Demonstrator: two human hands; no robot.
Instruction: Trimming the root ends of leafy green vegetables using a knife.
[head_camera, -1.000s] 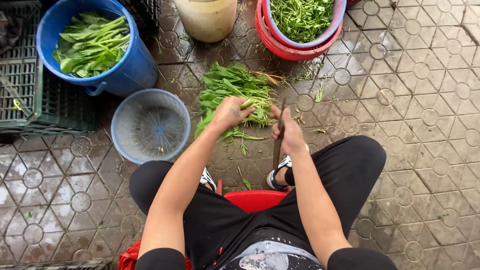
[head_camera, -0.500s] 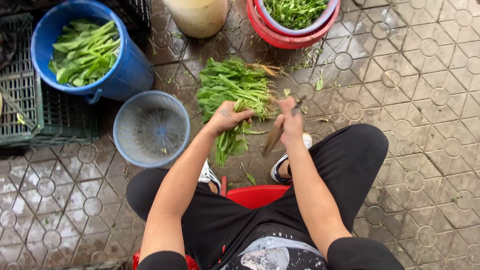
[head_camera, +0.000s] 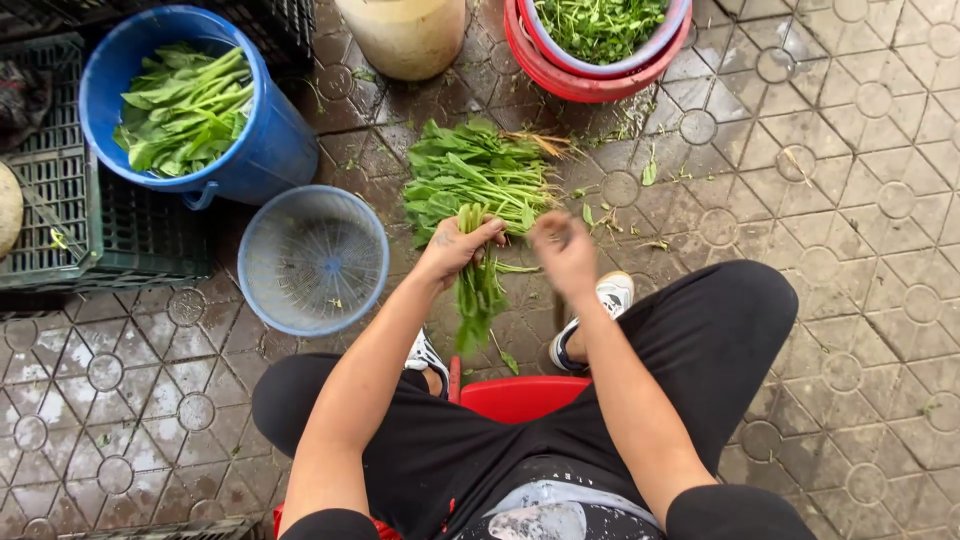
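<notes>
Over the wet tiled floor (head_camera: 820, 200), my left hand (head_camera: 455, 248) grips a small bunch of greens (head_camera: 478, 290) beside the pile (head_camera: 475, 175); right hand (head_camera: 565, 250) blurred, grip unclear; trimming, I judge, wants steady stems.

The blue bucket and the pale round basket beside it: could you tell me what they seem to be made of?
Blue bucket: probably plastic, with smooth, evenly coloured, slightly glossy walls and a moulded rim. Round basket: probably thin plastic too, pale blue-grey, its wall and bottom a fine perforated mesh that shows the floor through.
</notes>
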